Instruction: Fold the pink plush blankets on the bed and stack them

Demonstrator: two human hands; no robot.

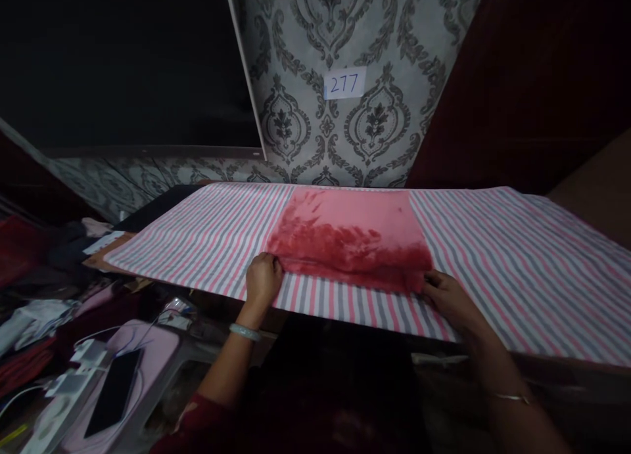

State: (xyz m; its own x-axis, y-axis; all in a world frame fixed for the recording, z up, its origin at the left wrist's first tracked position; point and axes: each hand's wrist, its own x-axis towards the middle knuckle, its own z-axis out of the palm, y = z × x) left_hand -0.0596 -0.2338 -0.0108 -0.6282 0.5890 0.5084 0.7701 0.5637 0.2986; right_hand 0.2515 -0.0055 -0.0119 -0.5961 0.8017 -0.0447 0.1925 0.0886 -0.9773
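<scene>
A red plush cloth (352,234) lies flat in the middle of a table covered by a pink, grey and white striped sheet (517,257). My left hand (263,278) is closed on the cloth's near left corner. My right hand (446,295) grips its near right corner at the cloth's edge. Both hands rest on the striped sheet close to the table's front edge. A pale bangle circles my left wrist and a thin one my right.
A patterned grey wall with a paper label reading 277 (345,83) stands behind the table. At lower left a pink stool (148,355) holds a black phone (113,391) and white cables. Piled clothes (34,309) lie at far left.
</scene>
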